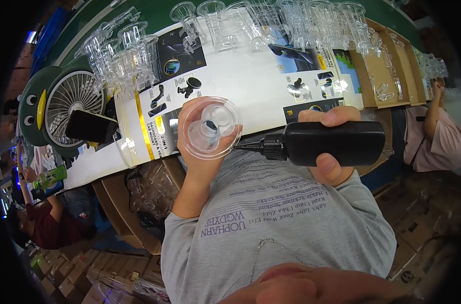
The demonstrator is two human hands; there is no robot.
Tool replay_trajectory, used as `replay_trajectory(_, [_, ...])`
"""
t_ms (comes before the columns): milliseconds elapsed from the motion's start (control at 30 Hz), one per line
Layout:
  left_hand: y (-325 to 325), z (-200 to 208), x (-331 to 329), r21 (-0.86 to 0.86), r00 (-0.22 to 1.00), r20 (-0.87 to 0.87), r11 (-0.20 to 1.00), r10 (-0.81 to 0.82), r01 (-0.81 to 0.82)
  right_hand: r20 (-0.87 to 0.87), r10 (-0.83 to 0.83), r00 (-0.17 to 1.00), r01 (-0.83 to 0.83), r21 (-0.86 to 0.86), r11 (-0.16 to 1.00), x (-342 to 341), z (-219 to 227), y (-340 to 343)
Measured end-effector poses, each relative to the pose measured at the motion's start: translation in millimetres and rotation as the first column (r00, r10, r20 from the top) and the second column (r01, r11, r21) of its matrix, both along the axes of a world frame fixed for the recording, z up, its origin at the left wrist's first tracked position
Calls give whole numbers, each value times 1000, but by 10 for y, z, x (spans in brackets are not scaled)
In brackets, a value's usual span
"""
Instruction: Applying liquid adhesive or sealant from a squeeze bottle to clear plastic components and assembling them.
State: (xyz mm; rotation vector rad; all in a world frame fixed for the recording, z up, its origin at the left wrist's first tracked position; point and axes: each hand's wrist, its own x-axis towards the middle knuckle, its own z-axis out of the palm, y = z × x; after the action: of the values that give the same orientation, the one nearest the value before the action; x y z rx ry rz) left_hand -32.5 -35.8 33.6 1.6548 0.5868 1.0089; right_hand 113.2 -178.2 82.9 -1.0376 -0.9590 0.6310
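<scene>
Left hand [202, 152] is wrapped around a clear plastic cup [211, 127], fingers curled behind it, so the open round face points up at the camera and you can see straight down to the dark bit in its middle. Right hand [328, 144] has a full fist grip on a black squeeze bottle [337, 143], thumb underneath, lying sideways so the thin nozzle [248, 146] pointing left meets the cup's lower right rim. Looks like that's why the cup is tilted toward the bottle: the tip gets a clear line into it. Both are held up in front of the chest, over the grey shirt [276, 223], not resting on anything.

Just past the hands there's the table [240, 81], covered with printed cardboard sheets. Rows of the same clear pieces [301, 23] stand along the far edge, and another bunch [121, 55] sits at the left, all upright, so easy to grab. Left of that is a round fan [71, 101] with a phone [91, 126] leaning on it. An open cardboard box [387, 71] with a few clear parts sits to the right. Other people are seated at both sides.
</scene>
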Motion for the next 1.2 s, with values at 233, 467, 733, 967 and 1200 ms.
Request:
replay_trajectory(233, [-8,14,1,53,1000,-28,999,10,-9,-3,-16,1000,16,14,1000,-13,-5,0])
replay_trajectory(467, [-13,2,-1,35,1000,9,999,-12,12,-12,4,1000,-4,16,1000,7,-1,-18])
replay_trajectory(733, [5,19,-5,109,999,-12,993,-40,41,-59,-30,998,30,3,1000,5,9,-14])
replay_trajectory(967, [17,22,-2,104,997,43,992,-69,64,-95,-50,994,43,-75,996,-7,38,-22])
replay_trajectory(1200, [7,35,-3,93,996,54,993,-75,69,-50,-43,998,42,-18,999,9,7,-10])
